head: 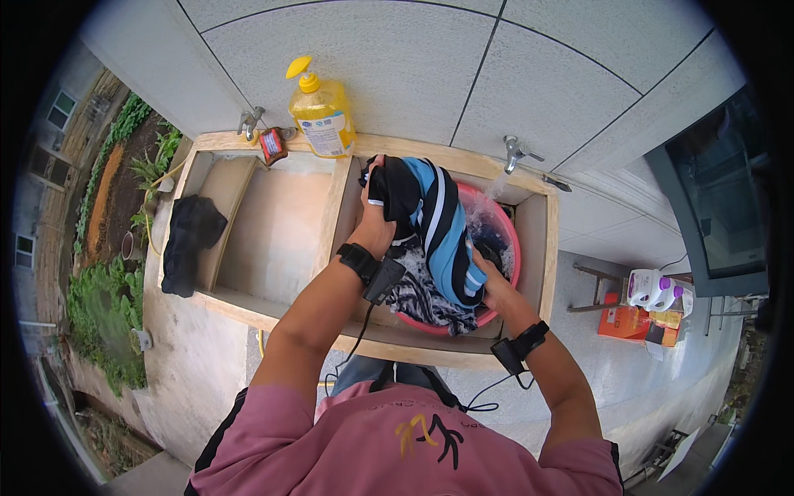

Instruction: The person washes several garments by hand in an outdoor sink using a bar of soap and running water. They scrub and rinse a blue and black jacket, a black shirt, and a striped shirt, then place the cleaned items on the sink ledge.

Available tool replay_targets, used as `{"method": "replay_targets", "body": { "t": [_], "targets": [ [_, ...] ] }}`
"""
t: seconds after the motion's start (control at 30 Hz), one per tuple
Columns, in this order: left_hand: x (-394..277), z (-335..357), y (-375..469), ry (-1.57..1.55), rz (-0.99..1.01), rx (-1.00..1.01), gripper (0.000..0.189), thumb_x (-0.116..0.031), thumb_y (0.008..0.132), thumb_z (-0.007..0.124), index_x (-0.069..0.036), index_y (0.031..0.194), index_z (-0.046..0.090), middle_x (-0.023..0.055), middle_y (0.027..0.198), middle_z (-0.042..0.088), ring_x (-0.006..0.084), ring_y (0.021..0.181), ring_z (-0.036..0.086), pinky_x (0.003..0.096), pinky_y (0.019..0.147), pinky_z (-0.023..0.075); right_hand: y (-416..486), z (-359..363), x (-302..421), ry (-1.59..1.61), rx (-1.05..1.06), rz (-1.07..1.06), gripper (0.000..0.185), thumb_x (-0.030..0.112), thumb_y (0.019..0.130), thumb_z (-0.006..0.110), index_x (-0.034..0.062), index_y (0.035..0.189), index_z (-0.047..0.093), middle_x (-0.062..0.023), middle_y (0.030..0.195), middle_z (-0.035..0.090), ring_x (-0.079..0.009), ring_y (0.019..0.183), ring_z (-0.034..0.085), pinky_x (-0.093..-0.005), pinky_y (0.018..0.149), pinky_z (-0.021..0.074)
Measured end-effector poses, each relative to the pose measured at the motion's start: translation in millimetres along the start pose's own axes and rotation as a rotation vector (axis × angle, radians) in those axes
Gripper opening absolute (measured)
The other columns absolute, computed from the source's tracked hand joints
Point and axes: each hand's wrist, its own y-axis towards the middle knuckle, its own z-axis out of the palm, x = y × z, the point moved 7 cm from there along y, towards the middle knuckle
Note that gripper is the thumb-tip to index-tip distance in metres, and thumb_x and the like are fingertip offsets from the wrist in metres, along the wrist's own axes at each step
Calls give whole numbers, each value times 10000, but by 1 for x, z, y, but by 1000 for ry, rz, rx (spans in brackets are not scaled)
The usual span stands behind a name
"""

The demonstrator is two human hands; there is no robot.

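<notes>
A wet garment (437,217) in blue, black and white stripes is twisted lengthwise between my two hands. My left hand (375,220) grips its black upper end at the left. Its lower right end is in my right hand (493,279). Below the garment, a pink plastic basin (510,232) stands in the right sink compartment, with suds and dark clothes in it. A black-and-white patterned cloth (428,304) hangs over the basin's near rim. Water runs from the right tap (513,155) into the basin.
A yellow pump bottle (321,115) and a red-wrapped package (273,146) stand on the sink's back ledge near the left tap (250,122). A washboard (232,217) leans in the left compartment, with a black cloth (192,242) over the left rim. White jugs (651,290) stand far right.
</notes>
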Motion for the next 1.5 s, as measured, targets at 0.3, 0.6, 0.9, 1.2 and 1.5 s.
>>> {"method": "replay_targets", "body": {
  "t": [0.3,0.6,0.9,1.2,1.5],
  "targets": [
    [-13,67,-32,30,52,343,438,-527,957,534,-158,1192,565,1,1112,579,136,1054,549,280,947,441,-15,64,-22,1123,418,-64,882,680,857,555,88,1478,349,-221,1464,408,-516,1323,366,-707,1078,278],
    [-46,44,-9,343,297,361,450,-545,940,536,-140,1134,569,41,1051,614,207,1013,580,357,915,476,-45,5,62,802,-35,-816,913,720,872,489,89,1507,307,-120,1501,403,-304,1376,393,-495,1127,322],
    [-36,46,-44,98,-19,235,305,-263,1031,434,-109,1293,465,53,1213,575,185,1168,542,322,1001,461,-122,12,187,27,-324,-1200,382,265,844,707,70,1167,655,-106,1163,604,-190,1085,567,-328,949,452],
    [-16,102,-63,455,-107,472,409,-312,1013,490,-152,1383,420,70,1268,582,188,1150,593,319,1003,484,-193,107,256,-920,51,-1448,203,175,819,653,43,965,698,-202,1276,585,-253,1141,600,-369,990,442],
    [-5,143,-74,728,-248,390,419,-494,814,717,-106,964,667,5,858,640,116,734,617,248,672,512,-213,170,205,-1311,293,-1552,234,43,496,712,89,698,605,-80,940,628,-400,945,578,-479,797,497]
  ]
}}
